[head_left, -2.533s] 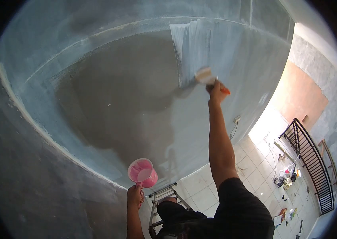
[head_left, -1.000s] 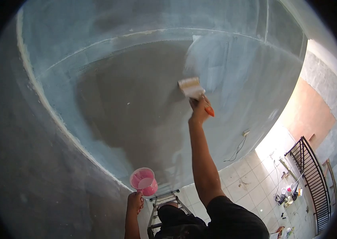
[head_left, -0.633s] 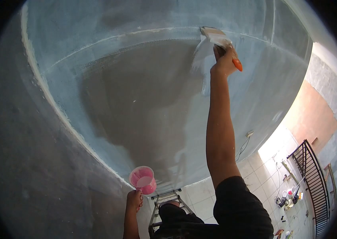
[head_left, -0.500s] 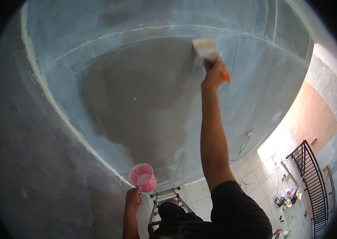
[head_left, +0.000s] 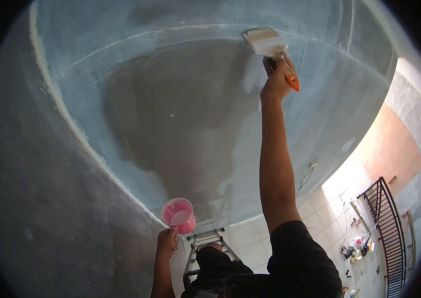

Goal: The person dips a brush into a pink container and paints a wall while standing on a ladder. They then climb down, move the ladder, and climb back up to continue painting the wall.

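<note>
My right hand (head_left: 275,82) is raised high and grips a wide paintbrush (head_left: 266,41) with an orange handle. Its pale bristles press against the grey wall (head_left: 170,114) near the upper seam line, beside a lighter painted patch. My left hand (head_left: 168,242) is low and holds a pink cup (head_left: 178,215) by its handle, with pale liquid inside. The cup stays upright, well below the brush.
A metal ladder (head_left: 201,246) stands under me on the white tiled floor (head_left: 330,198). Far below at the right are a black metal railing (head_left: 388,228) and several small containers (head_left: 354,248) on the tiles. A cable hangs from the wall (head_left: 306,174).
My right hand swept the brush down the wall, up to the seam, down a little, and has now gone back up near the seam. The left hand and cup barely moved.
</note>
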The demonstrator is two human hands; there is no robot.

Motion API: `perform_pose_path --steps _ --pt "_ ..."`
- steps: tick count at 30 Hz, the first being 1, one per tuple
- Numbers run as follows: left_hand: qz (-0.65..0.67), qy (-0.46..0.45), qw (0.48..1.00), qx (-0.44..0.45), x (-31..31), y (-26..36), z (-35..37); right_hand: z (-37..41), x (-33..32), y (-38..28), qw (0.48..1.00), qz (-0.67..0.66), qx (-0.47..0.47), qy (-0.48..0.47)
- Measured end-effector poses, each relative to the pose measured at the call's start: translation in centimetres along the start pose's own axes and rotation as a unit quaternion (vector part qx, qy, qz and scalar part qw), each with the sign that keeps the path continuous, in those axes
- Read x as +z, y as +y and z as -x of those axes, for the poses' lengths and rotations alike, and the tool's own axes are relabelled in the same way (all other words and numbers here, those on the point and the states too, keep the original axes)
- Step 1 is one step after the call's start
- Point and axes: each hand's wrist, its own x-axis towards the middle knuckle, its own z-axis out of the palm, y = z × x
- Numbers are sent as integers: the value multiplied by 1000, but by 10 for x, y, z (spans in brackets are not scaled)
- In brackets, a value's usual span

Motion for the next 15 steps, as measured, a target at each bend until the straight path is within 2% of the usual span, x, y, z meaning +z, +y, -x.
perform_pose_path --steps 2,6,8,12,13,15 --pt "0 9 1000 3 0 2 1 -1 3 15 1000 -5 26 11" --pt "6 -1 1000 9 -5 -5 -4 55 -48 29 995 17 87 47" --pt "-15 10 1000 11 -7 -6 5 68 -66 23 990 80 107 56" --pt "-8 33 999 -1 -8 -5 1 29 -17 -10 999 8 47 13" --pt "-14 33 999 -6 -8 -6 2 17 -5 -9 1000 -10 15 -14" --pt "-32 34 999 1 -7 -6 2 2 9 3 1000 0 20 -20"
